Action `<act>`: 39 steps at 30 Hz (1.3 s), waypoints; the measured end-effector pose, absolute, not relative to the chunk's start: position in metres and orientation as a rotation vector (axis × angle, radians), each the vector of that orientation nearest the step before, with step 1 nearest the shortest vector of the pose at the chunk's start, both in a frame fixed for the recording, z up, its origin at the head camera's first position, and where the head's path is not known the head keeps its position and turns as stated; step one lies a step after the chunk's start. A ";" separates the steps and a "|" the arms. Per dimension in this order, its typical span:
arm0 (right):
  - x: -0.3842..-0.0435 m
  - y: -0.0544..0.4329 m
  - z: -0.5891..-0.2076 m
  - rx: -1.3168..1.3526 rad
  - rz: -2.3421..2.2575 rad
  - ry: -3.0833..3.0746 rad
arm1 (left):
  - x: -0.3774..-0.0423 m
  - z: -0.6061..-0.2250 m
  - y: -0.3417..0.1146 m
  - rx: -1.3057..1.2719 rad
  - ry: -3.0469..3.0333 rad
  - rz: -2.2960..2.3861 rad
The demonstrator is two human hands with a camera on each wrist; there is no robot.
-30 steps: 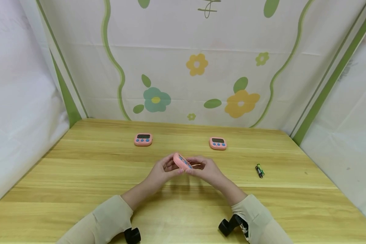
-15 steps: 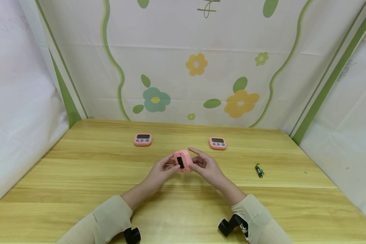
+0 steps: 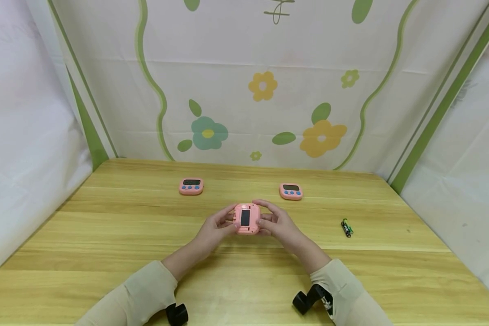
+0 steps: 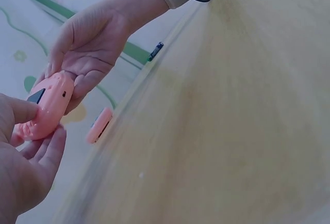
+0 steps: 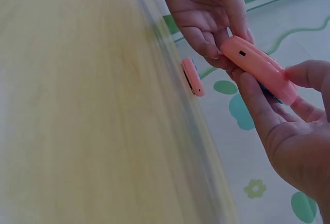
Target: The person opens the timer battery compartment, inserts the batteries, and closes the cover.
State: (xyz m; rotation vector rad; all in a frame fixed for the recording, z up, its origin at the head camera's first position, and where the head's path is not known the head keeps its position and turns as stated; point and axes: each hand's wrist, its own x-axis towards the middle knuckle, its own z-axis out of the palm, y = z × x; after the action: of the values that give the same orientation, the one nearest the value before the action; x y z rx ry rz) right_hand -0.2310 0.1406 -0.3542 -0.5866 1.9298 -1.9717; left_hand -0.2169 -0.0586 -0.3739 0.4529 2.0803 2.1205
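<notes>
The head view shows a held timer [image 3: 253, 213] lifted off the wooden table [image 3: 244, 280] between two bare hands. The left hand [image 3: 214, 231] pinches its left side, thumb on the back and fingers tucked behind; the right hand [image 3: 280, 225] grips its right side, thumb on the back, index finger reaching to its upper right corner. Both grips are narrow, closed down to the timer's thickness. A second ago I saw it tipped, blue buttons showing on a slant; half a second ago the back had come round, canted; now that pink back sits almost square to the person, its dark rectangle [image 3: 245, 217] upright in the middle. A second timer [image 3: 191, 186], beyond the held timer and to its left, a third timer [image 3: 291, 191], beyond it and to its right, and some small black and green batteries [image 3: 346, 228], well off to its right, all lie where they did. As for writing, the flowered cloth [image 3: 220, 90] far beyond the held timer bears a scrawled mark, cut off at the top, that I can't read; faint lettering on the white cloth [image 3: 28, 136], far to its left, is too blurred, and any print on the batteries is too small.
</notes>
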 end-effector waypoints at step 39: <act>-0.235 0.140 -0.372 -0.330 -1.878 1.934 | -0.219 -0.386 -0.058 0.394 1.786 2.073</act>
State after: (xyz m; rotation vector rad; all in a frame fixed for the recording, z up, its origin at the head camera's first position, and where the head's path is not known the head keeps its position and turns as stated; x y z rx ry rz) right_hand -0.2351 0.1399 -0.3723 -0.3305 1.9338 -1.8775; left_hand -0.2193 -0.0585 -0.3860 0.3943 1.7857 2.0728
